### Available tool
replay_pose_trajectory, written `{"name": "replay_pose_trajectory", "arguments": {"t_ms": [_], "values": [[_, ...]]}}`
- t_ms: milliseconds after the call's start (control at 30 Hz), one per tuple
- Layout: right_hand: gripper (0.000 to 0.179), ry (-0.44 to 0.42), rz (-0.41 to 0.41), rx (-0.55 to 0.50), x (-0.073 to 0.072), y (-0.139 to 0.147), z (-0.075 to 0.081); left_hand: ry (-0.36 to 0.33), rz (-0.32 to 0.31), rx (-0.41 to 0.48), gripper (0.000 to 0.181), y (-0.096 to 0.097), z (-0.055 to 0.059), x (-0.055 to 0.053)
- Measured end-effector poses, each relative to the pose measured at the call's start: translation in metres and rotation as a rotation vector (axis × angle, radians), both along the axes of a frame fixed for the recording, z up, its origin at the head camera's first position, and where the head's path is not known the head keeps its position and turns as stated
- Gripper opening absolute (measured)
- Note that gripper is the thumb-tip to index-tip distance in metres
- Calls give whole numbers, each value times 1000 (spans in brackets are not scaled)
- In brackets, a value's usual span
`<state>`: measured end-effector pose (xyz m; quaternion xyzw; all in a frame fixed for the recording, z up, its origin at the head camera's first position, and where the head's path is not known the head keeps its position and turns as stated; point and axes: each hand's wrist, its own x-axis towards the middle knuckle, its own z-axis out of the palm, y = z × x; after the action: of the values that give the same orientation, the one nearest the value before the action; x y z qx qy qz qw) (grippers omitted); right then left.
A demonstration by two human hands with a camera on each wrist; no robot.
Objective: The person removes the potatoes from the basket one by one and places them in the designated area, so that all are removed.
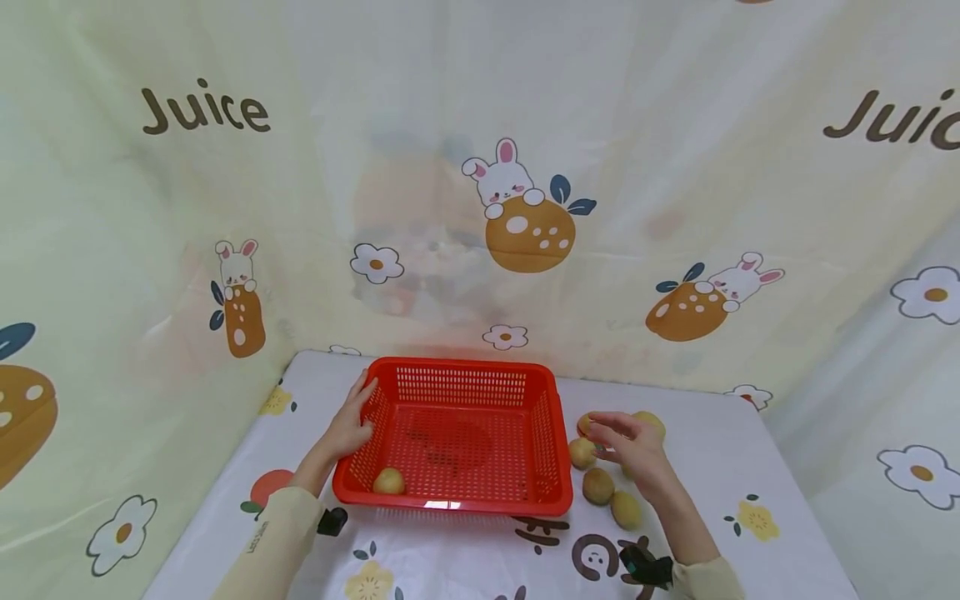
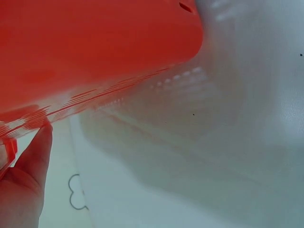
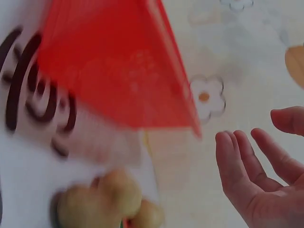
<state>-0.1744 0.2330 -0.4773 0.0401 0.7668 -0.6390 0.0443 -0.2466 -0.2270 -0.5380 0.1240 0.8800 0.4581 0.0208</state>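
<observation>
A red plastic basket (image 1: 453, 504) with slotted walls sits at the middle of the table. My left hand (image 1: 348, 429) grips its left rim; in the left wrist view a finger (image 2: 35, 156) touches the basket's side. One yellowish potato (image 1: 388, 481) lies inside, in the near left corner. My right hand (image 1: 633, 450) is held over a group of potatoes right of the basket, its fingers spread and nothing between them. Among these are a brownish potato (image 1: 597, 486), a yellow-green one (image 1: 626, 510) and a pale one (image 1: 582, 453). The hand partly hides others behind it.
A white patterned cloth (image 1: 675, 567) covers the table. Printed curtains (image 1: 427, 317) hang close behind the table and at its sides. Dark wrist devices sit by the left wrist (image 1: 332, 522) and the right wrist (image 1: 645, 567).
</observation>
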Motion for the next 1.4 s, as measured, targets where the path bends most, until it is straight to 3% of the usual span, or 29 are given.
{"name": "replay_pose_trajectory", "arguments": {"t_ms": [200,433,633,833,1200,1400], "values": [[46,-40,112,-78,-16,-37,12,11,2,1,83,0,0,1],[39,-78,161,-167,-29,-86,17,43,-11,-6,81,0,-2,1],[38,-56,247,-214,-40,-129,10,82,-14,-17,80,0,-2,1],[32,-76,298,-244,-44,-173,0,76,-18,-16,79,0,-2,-1],[27,-144,289,-223,-44,-235,-19,76,-19,-18,80,-1,-4,-2],[32,-142,290,-148,-40,-262,-31,88,-24,-24,79,-2,-5,-1]]}}
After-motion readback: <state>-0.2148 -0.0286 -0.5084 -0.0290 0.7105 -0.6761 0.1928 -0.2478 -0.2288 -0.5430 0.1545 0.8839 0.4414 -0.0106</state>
